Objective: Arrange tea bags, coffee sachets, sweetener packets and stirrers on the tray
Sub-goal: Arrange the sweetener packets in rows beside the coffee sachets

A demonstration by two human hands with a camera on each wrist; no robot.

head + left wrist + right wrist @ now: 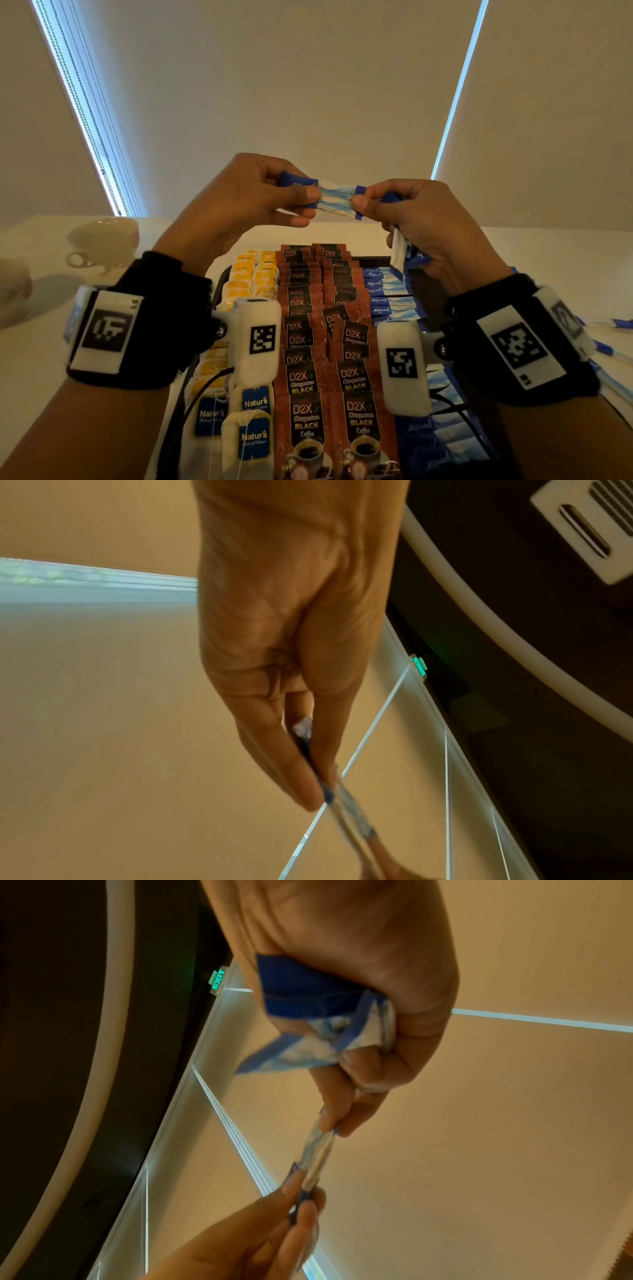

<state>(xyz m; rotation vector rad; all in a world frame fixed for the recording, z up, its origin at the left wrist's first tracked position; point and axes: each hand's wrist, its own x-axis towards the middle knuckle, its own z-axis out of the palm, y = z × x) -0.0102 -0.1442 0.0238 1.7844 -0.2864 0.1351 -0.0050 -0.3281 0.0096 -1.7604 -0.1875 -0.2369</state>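
Blue-and-white paper sweetener packet (337, 199) was pinched between both hands (239, 202) (435, 233); tea bags (251, 284), brown coffee sachets (308, 342) already filled the tray (219, 284); no stirrers seen.

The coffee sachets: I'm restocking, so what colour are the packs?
Reddish-brown coffee sachets with a black label panel and white lettering, clearest in the head view.

The sweetener packet (337, 198) looks like thin matt paper, a bit crinkly. Coffee sachets (305, 411) are glossy foil-ish plastic, tea bags (236, 442) soft fibrous paper. Cup (102, 240) is smooth glazed ceramic, tabletop (548, 246) plain matt white.
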